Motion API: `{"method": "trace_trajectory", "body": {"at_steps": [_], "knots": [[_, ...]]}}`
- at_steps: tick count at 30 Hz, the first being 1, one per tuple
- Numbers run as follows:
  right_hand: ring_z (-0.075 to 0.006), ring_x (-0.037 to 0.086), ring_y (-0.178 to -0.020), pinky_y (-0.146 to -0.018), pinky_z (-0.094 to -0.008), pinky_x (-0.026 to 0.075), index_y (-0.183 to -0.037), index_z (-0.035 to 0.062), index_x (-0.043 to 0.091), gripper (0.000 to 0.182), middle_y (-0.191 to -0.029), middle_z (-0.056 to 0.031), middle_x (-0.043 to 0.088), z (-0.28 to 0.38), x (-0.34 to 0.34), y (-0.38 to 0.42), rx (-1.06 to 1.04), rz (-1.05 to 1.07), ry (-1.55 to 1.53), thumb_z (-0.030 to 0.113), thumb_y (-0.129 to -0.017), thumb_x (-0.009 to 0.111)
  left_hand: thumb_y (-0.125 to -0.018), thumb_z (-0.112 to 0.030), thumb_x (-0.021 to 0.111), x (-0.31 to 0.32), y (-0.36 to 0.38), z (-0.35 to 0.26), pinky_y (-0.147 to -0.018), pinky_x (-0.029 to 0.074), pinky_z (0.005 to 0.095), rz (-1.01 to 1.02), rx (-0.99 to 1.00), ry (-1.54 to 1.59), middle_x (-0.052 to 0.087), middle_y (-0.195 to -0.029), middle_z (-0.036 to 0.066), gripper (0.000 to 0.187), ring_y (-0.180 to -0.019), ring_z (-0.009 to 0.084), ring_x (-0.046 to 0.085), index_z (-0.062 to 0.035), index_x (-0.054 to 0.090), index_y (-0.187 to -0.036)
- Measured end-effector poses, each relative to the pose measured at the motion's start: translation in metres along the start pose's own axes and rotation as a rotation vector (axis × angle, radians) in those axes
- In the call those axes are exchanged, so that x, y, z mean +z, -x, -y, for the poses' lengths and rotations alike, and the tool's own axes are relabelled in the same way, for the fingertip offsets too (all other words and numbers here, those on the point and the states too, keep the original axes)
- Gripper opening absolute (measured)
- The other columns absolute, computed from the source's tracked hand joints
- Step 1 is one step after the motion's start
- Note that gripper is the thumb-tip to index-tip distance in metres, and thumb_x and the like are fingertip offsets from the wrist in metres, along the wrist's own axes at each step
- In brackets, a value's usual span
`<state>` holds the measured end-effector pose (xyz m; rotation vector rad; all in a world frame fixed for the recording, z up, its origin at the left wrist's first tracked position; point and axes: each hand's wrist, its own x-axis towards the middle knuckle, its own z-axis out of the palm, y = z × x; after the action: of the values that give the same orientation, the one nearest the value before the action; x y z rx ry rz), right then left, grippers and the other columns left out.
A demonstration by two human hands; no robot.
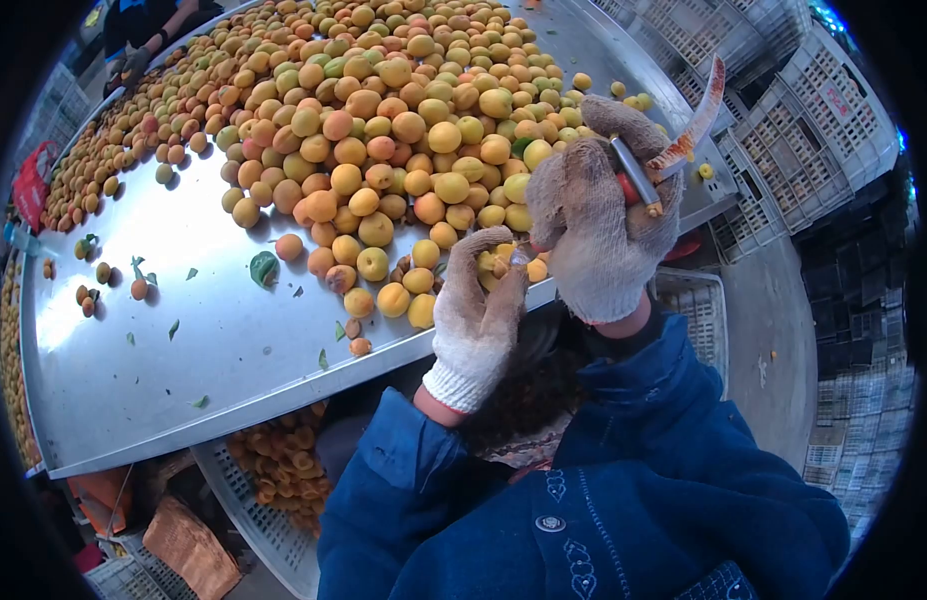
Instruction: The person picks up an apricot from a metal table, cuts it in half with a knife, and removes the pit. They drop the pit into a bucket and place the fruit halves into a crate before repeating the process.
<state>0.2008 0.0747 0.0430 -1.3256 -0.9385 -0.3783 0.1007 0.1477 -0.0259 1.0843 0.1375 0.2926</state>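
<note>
My left hand (475,318), in a soiled white knit glove, is closed at the table's front edge. Its thumb and forefinger pinch a yellow apricot (495,264) that looks cut open, partly hidden by the fingers. Just to the right and higher, my right hand (605,225), gloved too, grips a knife (695,128). The curved blade points up and away, stained orange-brown. Part of its metal handle shows between the fingers. A large heap of whole apricots (373,130) lies directly beyond both hands.
The metal table (213,350) carries scattered leaves and loose apricots. Below its front edge, a plastic crate (248,500) holds apricot halves. Stacked crates (793,130) stand at the right. Another person's gloved hand (133,65) is at the far left of the heap.
</note>
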Motion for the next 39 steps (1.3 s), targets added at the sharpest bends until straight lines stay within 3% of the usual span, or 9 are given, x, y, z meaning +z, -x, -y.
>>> {"method": "trace_trajectory", "body": {"at_steps": [3, 5, 16, 20, 25, 27, 29, 33, 39], "knots": [[-0.0094, 0.052, -0.047, -0.042, -0.0224, 0.041, -0.128, -0.0001, 0.047, 0.034, -0.066, -0.0037, 0.057, -0.001, -0.003, -0.001, -0.039, 0.016, 0.013, 0.016, -0.099, 0.054, -0.096, -0.008, 0.056, 0.001, 0.000, -0.003, -0.062, 0.046, 0.0182, -0.018, -0.015, -0.021, 0.056, -0.094, 0.003, 0.032, -0.072, 0.0061, 0.053, -0.0068, 0.047, -0.127], [-0.0038, 0.060, -0.073, -0.061, -0.0161, 0.052, -0.126, -0.0029, 0.050, 0.037, -0.097, -0.0055, 0.062, -0.001, -0.004, -0.001, -0.017, 0.029, -0.246, 0.004, -0.092, 0.063, -0.096, -0.009, 0.056, 0.000, 0.001, -0.004, -0.061, 0.046, 0.0184, -0.016, -0.031, 0.019, 0.057, -0.094, 0.003, 0.031, -0.073, 0.0063, 0.054, -0.0069, 0.047, -0.126], [-0.0060, 0.061, -0.076, -0.061, -0.0168, 0.051, -0.124, -0.0045, 0.052, 0.037, -0.101, -0.0075, 0.062, 0.007, 0.005, 0.004, 0.066, -0.058, -0.036, 0.000, -0.090, 0.064, -0.097, -0.009, 0.057, 0.000, -0.001, -0.004, -0.064, 0.049, 0.0196, -0.003, -0.048, 0.052, 0.059, -0.099, 0.005, 0.031, -0.076, 0.0080, 0.058, -0.0060, 0.047, -0.126], [-0.0072, 0.061, -0.078, -0.063, -0.0170, 0.051, -0.124, -0.0048, 0.051, 0.036, -0.104, -0.0085, 0.061, 0.000, 0.006, 0.010, 0.009, -0.054, 0.053, 0.000, -0.091, 0.064, -0.093, -0.005, 0.055, 0.002, -0.001, -0.005, -0.058, 0.043, 0.0189, -0.028, -0.056, 0.116, 0.054, -0.094, 0.005, 0.034, -0.068, 0.0064, 0.051, -0.0052, 0.046, -0.126], [-0.0080, 0.061, -0.080, -0.068, -0.0179, 0.051, -0.122, -0.0029, 0.051, 0.033, -0.108, -0.0092, 0.061, 0.005, 0.010, 0.008, 0.204, -0.092, -0.205, 0.001, -0.091, 0.063, -0.092, -0.004, 0.055, 0.003, 0.000, -0.013, -0.060, 0.045, 0.0198, -0.052, -0.156, 0.046, 0.054, -0.095, 0.006, 0.034, -0.068, 0.0069, 0.052, -0.0044, 0.046, -0.125], [-0.0082, 0.061, -0.080, -0.068, -0.0180, 0.051, -0.120, -0.0021, 0.051, 0.030, -0.109, -0.0092, 0.060, 0.004, 0.014, 0.008, 0.305, -0.140, -0.248, 0.001, -0.092, 0.062, -0.091, -0.002, 0.055, 0.002, 0.000, -0.011, -0.064, 0.047, 0.0213, -0.023, -0.130, 0.008, 0.055, -0.100, 0.008, 0.034, -0.072, 0.0082, 0.054, -0.0031, 0.046, -0.124], [-0.0082, 0.061, -0.075, -0.064, -0.0188, 0.050, -0.115, 0.0003, 0.052, 0.025, -0.103, -0.0074, 0.061, -0.001, 0.023, 0.010, 0.117, -0.134, -0.148, 0.001, -0.092, 0.061, -0.091, -0.002, 0.055, 0.001, -0.002, 0.001, -0.069, 0.047, 0.0223, -0.029, -0.031, 0.000, 0.055, -0.103, 0.009, 0.034, -0.078, 0.0097, 0.055, -0.0024, 0.046, -0.124], [-0.0086, 0.062, -0.078, -0.064, -0.0226, 0.049, -0.116, 0.0017, 0.053, 0.028, -0.097, -0.0057, 0.063, -0.002, 0.017, 0.014, 0.089, 0.029, 0.000, 0.003, -0.090, 0.064, -0.089, 0.000, 0.056, 0.001, -0.002, 0.012, -0.082, 0.048, 0.0254, -0.071, 0.075, -0.014, 0.055, -0.111, 0.011, 0.036, -0.093, 0.0144, 0.056, -0.0010, 0.046, -0.123], [-0.0075, 0.061, -0.076, -0.063, -0.0204, 0.050, -0.117, 0.0025, 0.055, 0.028, -0.096, -0.0026, 0.062, 0.001, 0.020, 0.013, 0.337, -0.160, -0.004, 0.007, -0.092, 0.065, -0.088, -0.003, 0.059, -0.001, -0.002, 0.015, -0.086, 0.047, 0.0287, -0.082, -0.016, -0.103, 0.058, -0.105, 0.012, 0.030, -0.096, 0.0166, 0.058, -0.0012, 0.051, -0.117]]}}
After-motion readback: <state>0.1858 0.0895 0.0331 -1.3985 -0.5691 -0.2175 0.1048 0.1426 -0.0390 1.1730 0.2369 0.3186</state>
